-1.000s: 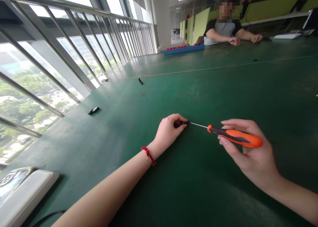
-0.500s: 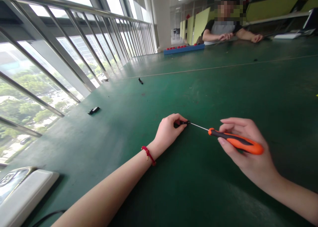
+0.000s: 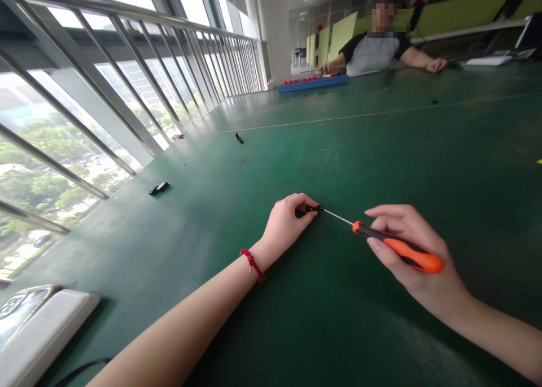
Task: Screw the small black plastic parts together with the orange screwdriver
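Between the thumb and fingertips of my left hand is a small black part, pinched close to the tabletop; the fingers cover some of it. My right hand has its fingers round an orange and black screwdriver. The screwdriver's thin metal shaft points left, and its tip meets the right end of the black part. Whether the tip sits in a screw is too small to tell. A red cord bracelet circles my left wrist.
On the green table lie a small black piece with a pale patch and another black piece. A white box-like object stands at the near left. Across the table, a person reaches to a blue rack with red tops. A metal railing runs along the left.
My right hand and the screwdriver handle have shifted slightly left and down, with the shaft a little steeper. My left hand stays put. The person opposite has stretched an arm to the blue rack.
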`<move>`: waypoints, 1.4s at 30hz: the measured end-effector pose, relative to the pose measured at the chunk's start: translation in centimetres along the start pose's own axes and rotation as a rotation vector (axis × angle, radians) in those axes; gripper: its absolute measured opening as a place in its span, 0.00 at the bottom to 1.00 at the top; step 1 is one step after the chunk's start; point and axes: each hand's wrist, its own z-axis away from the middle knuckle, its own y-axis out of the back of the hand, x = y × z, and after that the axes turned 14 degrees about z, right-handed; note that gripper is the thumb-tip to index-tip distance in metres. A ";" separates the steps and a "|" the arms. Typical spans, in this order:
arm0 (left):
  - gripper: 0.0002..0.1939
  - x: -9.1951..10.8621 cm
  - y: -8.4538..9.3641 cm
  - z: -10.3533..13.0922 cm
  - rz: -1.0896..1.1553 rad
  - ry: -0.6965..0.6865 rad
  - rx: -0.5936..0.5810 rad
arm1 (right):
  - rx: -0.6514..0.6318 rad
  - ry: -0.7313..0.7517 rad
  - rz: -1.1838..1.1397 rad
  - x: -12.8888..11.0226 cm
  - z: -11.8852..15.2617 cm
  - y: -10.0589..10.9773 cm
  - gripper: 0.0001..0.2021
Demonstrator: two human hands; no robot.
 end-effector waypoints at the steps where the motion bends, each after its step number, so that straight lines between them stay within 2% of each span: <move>1: 0.07 0.0 0.0 0.0 -0.001 0.000 0.000 | -0.052 -0.005 0.004 0.0 0.0 0.0 0.09; 3: 0.06 0.0 0.0 0.0 -0.001 0.000 0.001 | -0.112 -0.001 -0.005 -0.1 0.1 0.0 0.07; 8: 0.07 0.0 0.0 0.0 -0.004 0.007 0.001 | 0.018 0.011 0.001 0.1 0.1 -0.1 0.15; 14: 0.04 0.3 0.0 0.2 -0.086 -0.029 0.062 | -0.065 0.005 0.055 -0.1 0.0 0.1 0.06; 18: 0.06 0.5 0.0 0.4 -0.237 0.027 0.136 | -0.068 0.000 0.034 -0.2 0.0 0.1 0.05; 21: 0.15 0.7 -0.1 0.5 -0.220 0.050 0.079 | -0.017 -0.021 0.033 -0.1 0.0 0.1 0.05; 24: 0.20 1.0 -0.1 0.6 -0.117 -0.011 -0.071 | 0.015 -0.056 0.031 -0.1 0.0 0.0 0.07; 26: 0.16 1.1 -0.1 0.7 -0.104 -0.070 -0.128 | 0.008 -0.073 0.023 -0.1 -0.1 0.0 0.07; 27: 0.13 1.1 -0.1 0.8 -0.126 -0.099 -0.117 | 0.004 -0.075 0.019 -0.1 -0.1 0.0 0.07; 29: 0.09 1.1 -0.1 0.8 -0.196 -0.150 -0.028 | -0.001 -0.071 0.013 -0.1 -0.2 0.0 0.06; 31: 0.11 0.9 -0.1 0.8 -0.240 -0.170 0.062 | -0.010 -0.061 0.009 -0.2 -0.2 -0.1 0.06; 33: 0.15 0.6 -0.1 0.6 -0.237 -0.147 0.078 | -0.024 -0.053 0.006 -0.2 -0.2 0.0 0.06; 35: 0.16 0.4 -0.1 0.5 -0.215 -0.111 0.045 | -0.037 -0.045 0.007 -0.3 -0.2 0.0 0.06; 39: 0.05 0.3 -0.1 0.3 -0.221 -0.081 0.022 | -0.049 -0.030 -0.002 -0.2 -0.1 0.0 0.05; 42: 0.03 0.4 0.0 0.3 -0.225 -0.073 0.072 | -0.012 -0.011 -0.021 -0.1 0.0 0.0 0.04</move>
